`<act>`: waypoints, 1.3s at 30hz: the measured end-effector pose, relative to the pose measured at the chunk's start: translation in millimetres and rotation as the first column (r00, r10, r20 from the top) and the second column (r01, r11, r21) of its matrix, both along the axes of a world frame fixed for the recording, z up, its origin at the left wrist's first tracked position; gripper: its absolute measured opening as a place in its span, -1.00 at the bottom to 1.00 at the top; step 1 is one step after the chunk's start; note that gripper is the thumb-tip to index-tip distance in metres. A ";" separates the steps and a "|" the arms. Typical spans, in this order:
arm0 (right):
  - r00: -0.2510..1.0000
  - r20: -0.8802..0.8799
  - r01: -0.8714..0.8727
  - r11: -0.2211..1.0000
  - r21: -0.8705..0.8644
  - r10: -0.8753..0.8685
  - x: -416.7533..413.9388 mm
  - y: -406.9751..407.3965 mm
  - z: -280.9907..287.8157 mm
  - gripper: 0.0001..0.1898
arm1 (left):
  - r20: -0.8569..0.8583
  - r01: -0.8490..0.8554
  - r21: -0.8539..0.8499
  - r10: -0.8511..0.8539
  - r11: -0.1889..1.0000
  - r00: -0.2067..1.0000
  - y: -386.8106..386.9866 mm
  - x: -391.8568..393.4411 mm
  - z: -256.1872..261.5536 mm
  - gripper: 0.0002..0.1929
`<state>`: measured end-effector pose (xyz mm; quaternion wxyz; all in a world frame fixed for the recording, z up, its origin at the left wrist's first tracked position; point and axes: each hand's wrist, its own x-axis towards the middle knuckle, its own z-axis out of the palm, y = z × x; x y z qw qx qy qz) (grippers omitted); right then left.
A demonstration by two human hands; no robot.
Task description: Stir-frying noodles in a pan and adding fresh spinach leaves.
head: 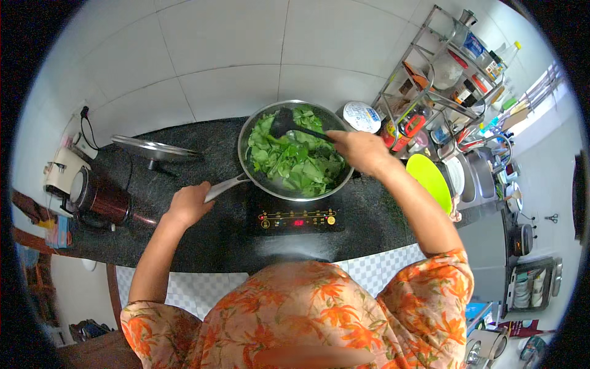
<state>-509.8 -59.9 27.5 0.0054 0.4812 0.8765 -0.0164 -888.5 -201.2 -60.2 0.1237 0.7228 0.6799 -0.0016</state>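
Note:
A frying pan (242, 162) full of green leafy vegetables (295, 159) stands on an induction cooktop (299, 221) whose display is lit. My left hand (190, 203) grips the pan's metal handle (226, 188). From the right, my right hand (362, 151) reaches over the rim, closed around the handle of a black spatula (283, 125). The spatula's head lies among the leaves on the far left side of the pan. Part of the pan's right rim is hidden behind my right hand.
A pan lid (154, 146) rests knob-down on the black counter (207, 240) at left, near an electric kettle (101, 196) and a toaster (67, 170). Right of the pan are a white-lidded container (362, 117), a metal rack (428, 50) with bottles and jars, and a lime-green plate (428, 182).

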 end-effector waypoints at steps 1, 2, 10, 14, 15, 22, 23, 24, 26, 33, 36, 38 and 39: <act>0.995 0.086 0.052 0.998 -0.018 -0.051 -14.6 -3.5 -1.4 -0.56 | 0.003 -0.014 -0.012 0.014 1.000 1.000 1.2 1.6 0.9 -0.68; 0.993 0.107 0.047 0.998 -0.039 -0.042 -20.9 -6.3 -11.6 -0.55 | 0.006 -0.028 -0.025 0.028 0.999 1.000 3.1 3.0 1.7 -0.69; 0.935 0.354 0.026 0.990 -0.136 0.024 20.0 -42.4 16.7 -0.55 | 0.005 -0.013 -0.018 0.013 1.000 1.000 -5.0 -4.1 4.2 -0.69; 0.961 0.238 0.157 0.986 -0.053 -0.140 27.5 -18.9 -9.9 -0.58 | 0.020 0.003 -0.018 -0.002 1.000 1.000 -0.5 -0.3 2.9 -0.69; 0.970 0.149 0.201 0.977 -0.064 -0.190 25.8 -11.8 -24.1 -0.59 | 0.019 0.010 -0.016 -0.010 1.000 1.000 2.3 3.3 3.3 -0.69; 0.980 0.185 0.099 0.981 -0.167 -0.068 -4.1 -44.1 -28.5 -0.57 | 0.024 -0.034 -0.046 0.035 0.998 0.999 -6.3 -0.2 6.7 -0.67; 0.964 0.265 0.060 0.986 -0.155 -0.017 1.0 -46.2 -14.0 -0.57 | 0.031 -0.077 -0.065 0.079 0.995 0.996 -8.1 -2.1 9.2 -0.67; 0.938 0.347 0.028 0.990 -0.141 0.023 11.7 -48.0 -2.7 -0.57 | 0.032 -0.069 -0.061 0.071 0.996 0.997 -7.0 0.1 11.7 -0.67; 0.943 0.333 -0.005 0.998 -0.064 0.026 23.7 -41.7 4.7 -0.60 | 0.029 -0.048 -0.063 0.050 0.997 0.998 -3.9 3.5 17.2 -0.66; 0.978 0.140 0.169 0.982 -0.088 -0.156 -1.1 -15.2 -13.9 -0.76 | 0.051 0.056 0.011 -0.057 0.998 0.997 -5.5 -1.9 -3.9 -0.67; 0.986 0.009 0.165 0.981 -0.097 -0.165 -7.4 -20.6 -0.5 -0.76 | 0.043 0.032 0.009 -0.032 0.999 0.999 -3.9 -2.5 -8.9 -0.67; 0.985 -0.008 0.170 0.983 -0.074 -0.171 -12.9 -30.3 -7.0 -0.77 | 0.028 0.092 -0.028 -0.091 0.995 0.995 5.1 5.7 -4.4 -0.67; 0.990 -0.010 0.140 0.990 -0.019 -0.141 -23.8 -31.3 -26.1 -0.77 | 0.015 0.063 -0.064 -0.062 0.996 0.998 2.7 5.0 -4.9 -0.67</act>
